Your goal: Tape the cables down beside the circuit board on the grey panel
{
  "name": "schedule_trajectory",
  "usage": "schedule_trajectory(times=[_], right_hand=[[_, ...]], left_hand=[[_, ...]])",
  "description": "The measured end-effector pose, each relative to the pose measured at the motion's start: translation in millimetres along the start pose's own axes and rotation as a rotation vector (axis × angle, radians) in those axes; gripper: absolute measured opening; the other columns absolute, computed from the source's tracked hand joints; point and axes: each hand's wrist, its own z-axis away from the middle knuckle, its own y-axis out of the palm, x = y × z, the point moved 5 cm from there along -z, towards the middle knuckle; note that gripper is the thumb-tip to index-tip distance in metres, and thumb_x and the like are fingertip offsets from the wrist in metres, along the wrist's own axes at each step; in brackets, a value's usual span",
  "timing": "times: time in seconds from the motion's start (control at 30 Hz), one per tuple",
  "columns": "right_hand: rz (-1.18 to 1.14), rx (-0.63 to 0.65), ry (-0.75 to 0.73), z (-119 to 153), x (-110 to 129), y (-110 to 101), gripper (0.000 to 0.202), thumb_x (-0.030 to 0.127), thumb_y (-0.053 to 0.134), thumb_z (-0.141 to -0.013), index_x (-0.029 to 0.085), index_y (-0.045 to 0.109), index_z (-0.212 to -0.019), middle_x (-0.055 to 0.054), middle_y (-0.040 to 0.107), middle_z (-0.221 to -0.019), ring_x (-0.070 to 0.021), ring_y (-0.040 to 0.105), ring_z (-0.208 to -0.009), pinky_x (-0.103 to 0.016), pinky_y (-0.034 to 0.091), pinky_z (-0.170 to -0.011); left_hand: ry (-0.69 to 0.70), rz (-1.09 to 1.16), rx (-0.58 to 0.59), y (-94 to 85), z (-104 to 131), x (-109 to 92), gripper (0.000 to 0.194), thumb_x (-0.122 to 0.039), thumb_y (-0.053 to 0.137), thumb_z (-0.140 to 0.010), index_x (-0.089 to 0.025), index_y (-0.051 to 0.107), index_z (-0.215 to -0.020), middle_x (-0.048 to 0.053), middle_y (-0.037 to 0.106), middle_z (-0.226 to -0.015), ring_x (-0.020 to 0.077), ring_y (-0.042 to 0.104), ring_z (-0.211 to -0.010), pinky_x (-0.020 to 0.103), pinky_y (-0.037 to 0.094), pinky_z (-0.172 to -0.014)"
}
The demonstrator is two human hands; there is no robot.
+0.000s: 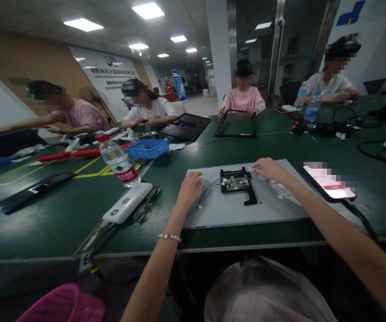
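Observation:
A flat grey panel [209, 217] lies on the table in front of me. On it rests a black bracket [250, 197] carrying a green circuit board [235, 182]. Grey cables [207, 190] run from the board's left side toward my left hand [190, 188]. That hand is closed over the panel's left part, its fingertips partly hidden; what they hold, if anything, does not show. My right hand [269, 170] is over the panel's far edge, right of the board. Its fingers are pinched together near a small pale spot too small to name. White labels [284, 196] lie below it.
A lit phone [329, 182] with a cable lies at right. Left are a white power bank [128, 203], a water bottle [117, 161], a blue tray [147, 149] and a long black piece [35, 192]. Across the table, a person holds a black frame [236, 134]; others sit nearby.

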Motion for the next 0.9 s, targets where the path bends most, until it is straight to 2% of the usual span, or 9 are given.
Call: schedule_trajectory(times=[0.2,0.3,0.4,0.5,0.57,0.73,0.9], right_hand=[[-0.034,-0.048,-0.041,2,-3,1,0.028,0.029,0.051,-0.089,0.015,0.069,-0.105,-0.009,0.068,-0.111,-0.0204,0.060,-0.105,-0.028,0.042,-0.094],[-0.011,-0.026,-0.066,0,-1,6,0.027,0.029,0.054,-0.088,0.015,0.069,-0.105,-0.009,0.067,-0.110,-0.0203,0.060,-0.104,-0.028,0.042,-0.093],[0.043,0.002,-0.081,-2,2,9,0.024,0.027,0.055,-0.087,0.016,0.070,-0.104,-0.009,0.068,-0.108,-0.0200,0.060,-0.103,-0.028,0.043,-0.091],[0.103,0.019,-0.061,-3,7,8,0.023,0.024,0.054,-0.088,0.017,0.071,-0.102,-0.010,0.069,-0.105,-0.0206,0.061,-0.101,-0.027,0.044,-0.088],[0.132,0.020,-0.038,-2,10,6,0.022,0.024,0.053,-0.089,0.018,0.072,-0.099,-0.010,0.070,-0.101,-0.0215,0.062,-0.099,-0.028,0.045,-0.086],[0.148,0.018,-0.017,1,17,-1,0.025,0.025,0.049,-0.092,0.018,0.072,-0.096,-0.011,0.070,-0.096,-0.0227,0.063,-0.098,-0.027,0.045,-0.082],[0.129,0.020,-0.011,2,19,-3,0.025,0.026,0.048,-0.093,0.018,0.072,-0.097,-0.011,0.070,-0.100,-0.0222,0.062,-0.099,-0.027,0.044,-0.083]], left_hand=[[0.015,0.034,-0.042,-6.2,-2,-7,0.029,-0.014,0.043,-0.087,-0.016,0.056,-0.113,0.009,0.057,-0.117,0.0209,0.052,-0.114,0.037,0.040,-0.102],[0.064,0.050,-0.029,-12.9,-6,-25,0.030,-0.014,0.044,-0.087,-0.015,0.055,-0.115,0.010,0.056,-0.119,0.0209,0.051,-0.115,0.036,0.039,-0.104],[0.130,0.051,0.059,-13.9,-13,-49,0.035,-0.019,0.048,-0.088,-0.015,0.051,-0.122,0.010,0.054,-0.124,0.0219,0.049,-0.119,0.037,0.037,-0.106],[0.182,0.086,0.138,-6.9,-27,-69,0.044,-0.024,0.051,-0.087,-0.012,0.045,-0.129,0.013,0.050,-0.131,0.0228,0.046,-0.124,0.037,0.035,-0.108],[0.176,0.116,0.143,1.2,-40,-75,0.044,-0.024,0.050,-0.088,-0.012,0.045,-0.130,0.012,0.049,-0.133,0.0227,0.045,-0.126,0.037,0.034,-0.109],[0.108,0.189,0.153,29.0,-58,-73,0.039,-0.018,0.047,-0.088,-0.011,0.050,-0.126,0.012,0.057,-0.125,0.0215,0.052,-0.119,0.035,0.039,-0.105],[0.108,0.168,0.161,42.4,-50,-69,0.038,-0.020,0.049,-0.088,-0.010,0.052,-0.124,0.013,0.059,-0.121,0.0233,0.055,-0.114,0.036,0.042,-0.101]])
